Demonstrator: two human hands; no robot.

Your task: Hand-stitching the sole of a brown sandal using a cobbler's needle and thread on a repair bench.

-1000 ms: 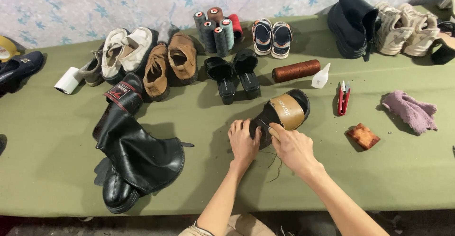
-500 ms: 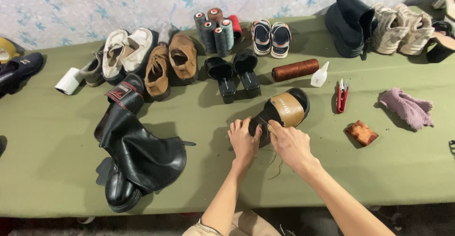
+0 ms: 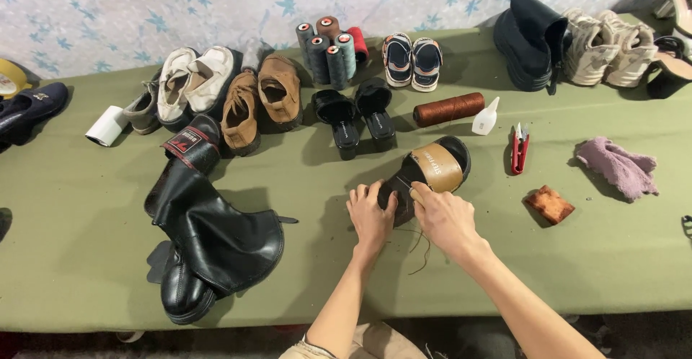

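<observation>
Left hand point(image 3: 370, 215) and right hand point(image 3: 443, 215) both grip the tan-strapped sandal point(image 3: 429, 171), fingers closed

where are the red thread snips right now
In the head view, the small red thread snips lie on the green table right of centre, just right of the black slide sandal with a tan strap, below the white glue bottle.

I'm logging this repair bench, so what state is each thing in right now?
Left hand: pressing on the slide sandal's near end.
Right hand: pinching at the sandal's sole edge, thread trailing below.
Slide sandal: flat on the table, tan strap up.
Black boots: lying on their sides.
Red snips: closed, untouched.
Brown thread spool: lying on its side.
</observation>
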